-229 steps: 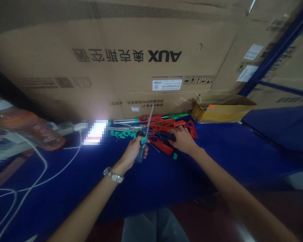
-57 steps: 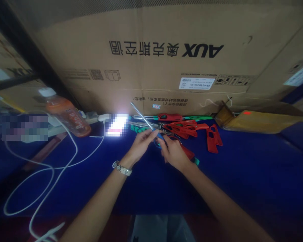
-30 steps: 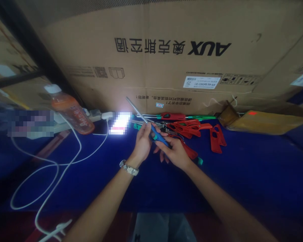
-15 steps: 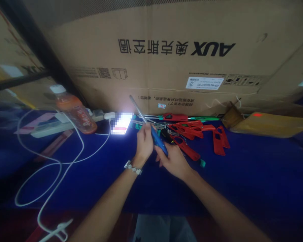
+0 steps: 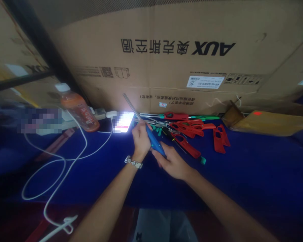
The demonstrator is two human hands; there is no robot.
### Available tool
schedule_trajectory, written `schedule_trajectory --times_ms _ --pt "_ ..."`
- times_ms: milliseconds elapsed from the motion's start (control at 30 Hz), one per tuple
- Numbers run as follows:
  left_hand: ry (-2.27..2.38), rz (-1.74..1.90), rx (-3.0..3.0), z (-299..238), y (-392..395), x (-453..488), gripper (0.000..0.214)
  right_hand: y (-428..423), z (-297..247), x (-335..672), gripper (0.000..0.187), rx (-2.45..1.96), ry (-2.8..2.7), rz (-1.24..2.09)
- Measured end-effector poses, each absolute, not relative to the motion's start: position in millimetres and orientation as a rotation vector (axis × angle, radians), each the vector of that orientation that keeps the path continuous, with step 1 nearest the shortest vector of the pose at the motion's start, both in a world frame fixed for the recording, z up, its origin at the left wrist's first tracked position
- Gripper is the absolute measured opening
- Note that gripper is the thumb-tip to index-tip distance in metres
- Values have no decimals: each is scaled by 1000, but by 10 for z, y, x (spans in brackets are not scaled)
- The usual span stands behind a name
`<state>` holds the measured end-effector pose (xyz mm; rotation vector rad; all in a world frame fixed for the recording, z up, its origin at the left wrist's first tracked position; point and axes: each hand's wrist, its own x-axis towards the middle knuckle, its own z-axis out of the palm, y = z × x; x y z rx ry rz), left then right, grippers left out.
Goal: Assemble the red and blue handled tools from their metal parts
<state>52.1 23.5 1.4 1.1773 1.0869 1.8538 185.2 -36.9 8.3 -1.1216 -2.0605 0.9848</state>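
Observation:
My left hand (image 5: 140, 139), with a watch on its wrist, is closed round the upper part of a long lighter (image 5: 153, 142) with a blue handle and a thin metal tube that points up and to the left. My right hand (image 5: 171, 162) grips the lower end of the same blue handle. Both hands hover over the blue table (image 5: 255, 168). Just behind them lies a pile of red and green lighter parts (image 5: 189, 129).
A big AUX cardboard box (image 5: 166, 57) stands along the table's back edge. At the left are an orange drink bottle (image 5: 77, 107), a power strip, white cables (image 5: 55, 171) and a lit phone (image 5: 123, 121). A flat yellow-brown box (image 5: 267, 122) lies at the right.
Both hands have drawn the blue lighter down and toward me. My right hand slid to the handle's lower end. The view has shifted slightly to the left.

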Motion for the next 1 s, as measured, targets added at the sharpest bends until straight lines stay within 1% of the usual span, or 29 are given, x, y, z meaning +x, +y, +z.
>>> schedule_trajectory --times_ms 133,200,267,400,533,667,733,900,1000 --pt "1061 1934 1153 -16 259 507 52 -376 117 1819 50 -1487 -2192 440" --pt "1068 1916 1176 -2 255 499 53 -382 114 1812 58 -1577 -2272 271" --pt "1055 1858 1169 28 237 510 53 -382 104 1806 61 -1606 -2333 181" --pt "1022 1739 1040 95 181 597 54 -375 100 1789 57 -1652 -2406 123" --pt "1073 1774 929 125 162 665 55 -390 123 1784 52 -1661 -2431 79" --pt "1005 1791 915 127 212 638 56 -436 135 1793 35 -1526 -2426 87" --pt "973 1820 890 120 239 613 55 -456 122 1788 31 -1471 -2416 94" --pt "1042 1848 819 108 250 581 56 -444 43 1767 33 -1485 -2380 22" --pt "1146 1822 930 132 239 531 57 -417 -5 1777 35 -1469 -2361 10"
